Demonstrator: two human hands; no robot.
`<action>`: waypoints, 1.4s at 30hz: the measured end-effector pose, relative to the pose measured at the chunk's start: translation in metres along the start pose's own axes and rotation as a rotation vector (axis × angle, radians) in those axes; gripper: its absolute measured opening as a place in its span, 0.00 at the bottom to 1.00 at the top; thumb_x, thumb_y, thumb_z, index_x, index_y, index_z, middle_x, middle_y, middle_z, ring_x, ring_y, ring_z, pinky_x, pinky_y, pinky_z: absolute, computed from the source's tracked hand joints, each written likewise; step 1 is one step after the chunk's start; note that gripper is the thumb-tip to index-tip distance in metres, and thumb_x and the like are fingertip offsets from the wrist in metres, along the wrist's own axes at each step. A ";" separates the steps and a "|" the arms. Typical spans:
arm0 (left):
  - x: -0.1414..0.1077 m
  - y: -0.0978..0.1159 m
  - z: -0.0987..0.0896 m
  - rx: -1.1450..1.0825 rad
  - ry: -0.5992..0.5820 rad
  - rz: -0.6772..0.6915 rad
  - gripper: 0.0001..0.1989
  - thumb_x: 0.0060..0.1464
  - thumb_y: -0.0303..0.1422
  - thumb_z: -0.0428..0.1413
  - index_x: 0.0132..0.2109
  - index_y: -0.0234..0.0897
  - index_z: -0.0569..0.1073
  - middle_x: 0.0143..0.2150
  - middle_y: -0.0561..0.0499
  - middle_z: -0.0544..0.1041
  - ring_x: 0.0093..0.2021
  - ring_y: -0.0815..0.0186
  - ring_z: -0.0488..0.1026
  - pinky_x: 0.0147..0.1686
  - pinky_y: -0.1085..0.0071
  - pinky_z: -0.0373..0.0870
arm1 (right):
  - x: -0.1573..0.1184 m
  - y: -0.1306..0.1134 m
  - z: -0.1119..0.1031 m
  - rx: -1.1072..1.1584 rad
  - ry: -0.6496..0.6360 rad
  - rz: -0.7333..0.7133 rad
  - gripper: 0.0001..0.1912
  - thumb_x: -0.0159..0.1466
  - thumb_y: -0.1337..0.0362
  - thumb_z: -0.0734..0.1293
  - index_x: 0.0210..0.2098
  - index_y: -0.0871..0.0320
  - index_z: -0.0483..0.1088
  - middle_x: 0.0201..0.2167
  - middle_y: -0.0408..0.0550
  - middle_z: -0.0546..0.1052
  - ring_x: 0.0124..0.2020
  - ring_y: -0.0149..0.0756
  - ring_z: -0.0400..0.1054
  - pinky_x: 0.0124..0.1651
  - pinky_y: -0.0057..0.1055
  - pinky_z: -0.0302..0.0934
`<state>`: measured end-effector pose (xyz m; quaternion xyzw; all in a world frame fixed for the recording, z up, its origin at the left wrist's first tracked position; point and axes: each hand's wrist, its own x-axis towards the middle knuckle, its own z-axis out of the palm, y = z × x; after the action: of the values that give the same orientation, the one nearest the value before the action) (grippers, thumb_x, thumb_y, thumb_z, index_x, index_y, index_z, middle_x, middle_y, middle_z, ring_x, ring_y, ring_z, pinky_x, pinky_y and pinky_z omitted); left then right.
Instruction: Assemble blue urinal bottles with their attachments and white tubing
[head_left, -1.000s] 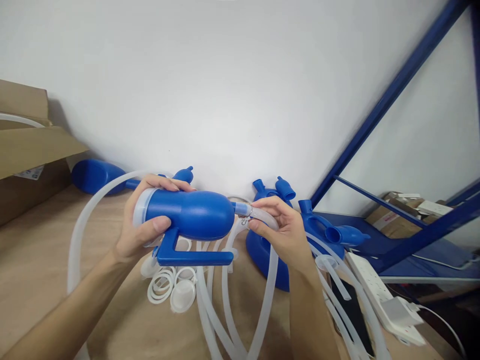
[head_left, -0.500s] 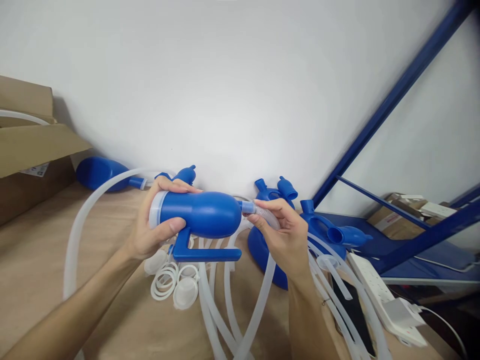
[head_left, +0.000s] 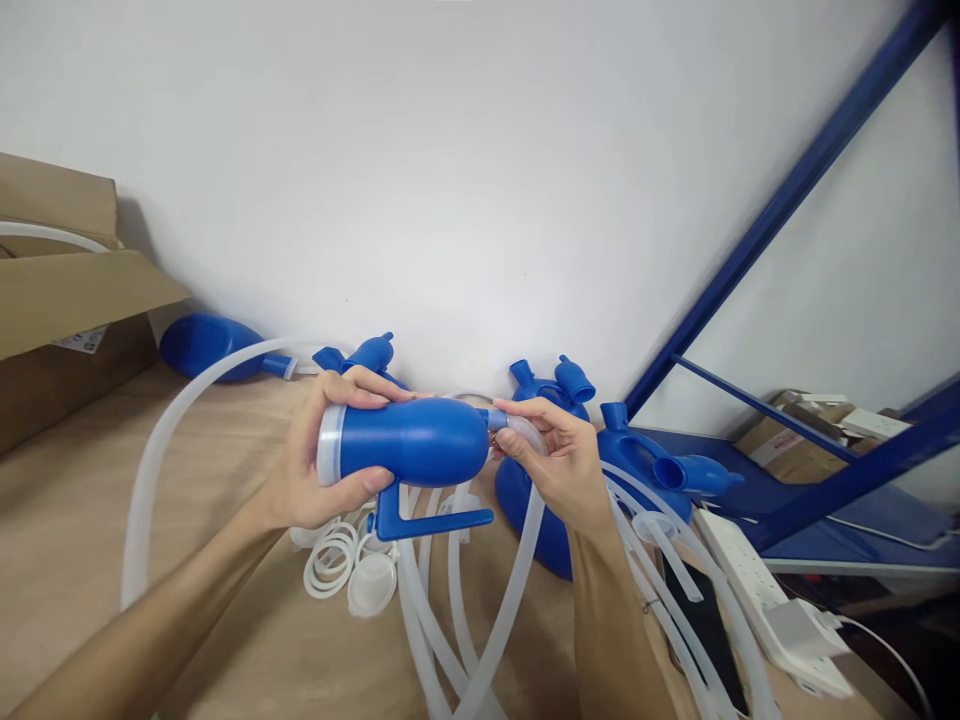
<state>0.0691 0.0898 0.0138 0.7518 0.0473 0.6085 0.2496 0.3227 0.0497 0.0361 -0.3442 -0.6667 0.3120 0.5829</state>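
Note:
My left hand point(head_left: 330, 450) is wrapped round the wide end of a blue plastic urinal cup point(head_left: 420, 440), which lies sideways in the air above the table. A translucent ring point(head_left: 328, 446) sits on that wide end, against my palm. Below the cup hangs its L-shaped blue handle point(head_left: 442, 524). At the narrow end, a blue spout joins a clear flexible tube point(head_left: 523, 545). My right hand point(head_left: 559, 455) pinches this tube close to the spout, thumb below and fingers above. The tube runs down from there toward the table's front.
Blue urinal bottles point(head_left: 645, 450) stand along the wall, and another blue piece point(head_left: 210, 347) lies at left. White rings point(head_left: 330, 562) and a cap point(head_left: 373, 585) rest below my hands. A cardboard box point(head_left: 82, 300), a power strip point(head_left: 772, 600), a phone point(head_left: 705, 620) and blue shelving point(head_left: 795, 190) flank the table.
The cup has shifted slightly right and down, its handle tilting a little. My left hand moved along with it, while my right hand stays on the tube and has edged left.

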 end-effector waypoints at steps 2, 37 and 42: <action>0.001 0.004 0.003 -0.001 -0.004 0.022 0.22 0.53 0.37 0.69 0.52 0.44 0.70 0.51 0.44 0.77 0.51 0.50 0.79 0.49 0.46 0.80 | 0.000 -0.002 0.000 0.026 0.012 0.008 0.12 0.61 0.58 0.78 0.44 0.54 0.82 0.37 0.47 0.85 0.29 0.35 0.79 0.34 0.32 0.78; 0.012 0.031 -0.064 0.451 -0.107 -0.315 0.22 0.51 0.44 0.68 0.52 0.43 0.80 0.39 0.50 0.79 0.31 0.62 0.73 0.24 0.73 0.68 | -0.003 0.000 -0.007 -0.265 -0.110 0.041 0.26 0.68 0.51 0.71 0.63 0.50 0.73 0.50 0.51 0.83 0.47 0.41 0.79 0.53 0.41 0.74; 0.011 0.058 -0.134 0.301 0.438 -0.352 0.26 0.47 0.40 0.74 0.51 0.36 0.78 0.39 0.53 0.78 0.30 0.71 0.69 0.27 0.77 0.72 | -0.005 -0.020 -0.026 -0.378 -0.243 -0.003 0.31 0.69 0.52 0.71 0.69 0.46 0.65 0.59 0.54 0.78 0.55 0.44 0.76 0.54 0.42 0.75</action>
<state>-0.0674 0.0858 0.0666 0.6117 0.3186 0.6896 0.2210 0.3471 0.0347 0.0534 -0.4061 -0.7790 0.2197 0.4242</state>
